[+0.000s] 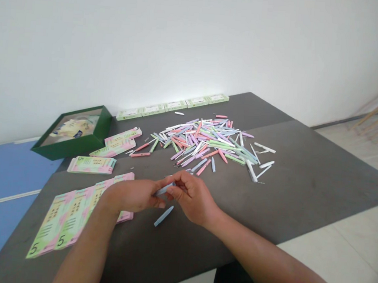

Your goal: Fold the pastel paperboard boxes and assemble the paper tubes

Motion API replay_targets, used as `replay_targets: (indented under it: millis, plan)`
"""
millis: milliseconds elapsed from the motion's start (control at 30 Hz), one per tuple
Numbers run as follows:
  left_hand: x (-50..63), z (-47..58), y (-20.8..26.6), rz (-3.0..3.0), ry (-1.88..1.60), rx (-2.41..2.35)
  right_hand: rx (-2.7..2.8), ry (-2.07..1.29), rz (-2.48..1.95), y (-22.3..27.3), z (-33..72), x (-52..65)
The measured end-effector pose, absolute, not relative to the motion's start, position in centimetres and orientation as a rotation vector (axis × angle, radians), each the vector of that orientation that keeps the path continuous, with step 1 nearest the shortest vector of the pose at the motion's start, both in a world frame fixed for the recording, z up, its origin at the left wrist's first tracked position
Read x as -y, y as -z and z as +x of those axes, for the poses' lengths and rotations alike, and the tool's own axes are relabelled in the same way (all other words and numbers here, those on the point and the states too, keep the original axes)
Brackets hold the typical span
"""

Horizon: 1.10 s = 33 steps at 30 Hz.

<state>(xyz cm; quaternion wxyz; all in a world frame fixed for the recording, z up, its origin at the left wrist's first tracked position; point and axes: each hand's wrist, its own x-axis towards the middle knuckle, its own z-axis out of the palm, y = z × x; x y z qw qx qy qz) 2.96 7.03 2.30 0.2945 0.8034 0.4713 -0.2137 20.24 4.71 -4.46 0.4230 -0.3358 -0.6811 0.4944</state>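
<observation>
My left hand (pixel 139 194) is wrapped round a light-blue pen barrel (pixel 163 190), held just above the table. At its upper end the fingers of my right hand (pixel 196 196) pinch together on the same barrel; any smaller part between those fingertips is hidden. Just below the hands, a second light-blue pen barrel (pixel 164 216) lies on the dark table. Beyond them spreads a loose heap of pen parts (pixel 205 142) in pink, green, purple, blue and white, mixed with thin white refills.
Flat pink-and-green packets (pixel 71 219) lie overlapping at the left, partly behind my left arm. More packets (pixel 92 165) rest beside a dark-green box (pixel 74 145) holding plastic-wrapped contents. Pale-green cartons (pixel 175 105) line the wall. The grey table's (pixel 304 176) right edge borders the floor.
</observation>
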Motion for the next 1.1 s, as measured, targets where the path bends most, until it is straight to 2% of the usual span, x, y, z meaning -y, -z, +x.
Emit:
replay_targets:
  millis: [233,433,500,700,900,967,1100]
  plan:
    - [-7.2,3.4,-3.4,2.18,0.535,-1.24,1.978,-1.044,-0.743,2.2,19.7,-5.2]
    - [-6.7,2.4,-3.3,2.135,0.568,-1.232,1.9,-1.272,-0.604,3.5,20.4,-5.2]
    - [-6.5,1.7,-3.2,2.117,0.521,-1.231,1.979,-1.226,-0.73,4.5,21.0,-5.4]
    - [-6.2,0.7,-3.3,2.037,0.483,-1.26,2.407,-0.74,-1.306,7.5,25.1,-6.1]
    - [-6.3,1.0,-3.4,2.007,0.535,-1.305,2.196,-0.361,-1.962,7.5,29.2,-10.1]
    - [-6.3,1.1,-3.4,2.0,0.552,-1.322,2.146,-0.366,-2.103,7.2,29.5,-12.4]
    - [-6.2,1.0,-3.6,1.993,0.54,-1.326,2.236,-0.474,-2.108,7.3,29.0,-15.4]
